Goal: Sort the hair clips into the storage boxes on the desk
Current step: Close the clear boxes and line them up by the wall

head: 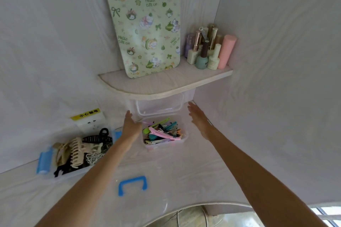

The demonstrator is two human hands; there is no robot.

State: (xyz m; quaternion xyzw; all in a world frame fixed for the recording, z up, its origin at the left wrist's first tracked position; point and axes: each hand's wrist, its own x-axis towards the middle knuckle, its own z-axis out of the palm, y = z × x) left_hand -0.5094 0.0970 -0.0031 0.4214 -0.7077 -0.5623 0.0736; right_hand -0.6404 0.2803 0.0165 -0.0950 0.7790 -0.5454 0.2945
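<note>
A small clear box (184, 139) on the desk holds several colourful flat hair clips (162, 131). My left hand (130, 125) reaches along its left side with straight fingers, holding nothing. My right hand (198, 118) stretches out to the right of it, fingers straight, apart from the box. Behind it, under the shelf, stands another clear box (158, 107), which looks empty. At the left, a larger clear box with blue latches (44, 160) holds several big claw clips (77, 151) in beige and black.
A clear lid with a blue handle (132, 184) lies on the desk near me. A corner shelf (158, 86) above carries a green patterned board (144, 24) and several nail polish bottles (208, 51). A wall socket with a yellow label (88, 118) sits at the left.
</note>
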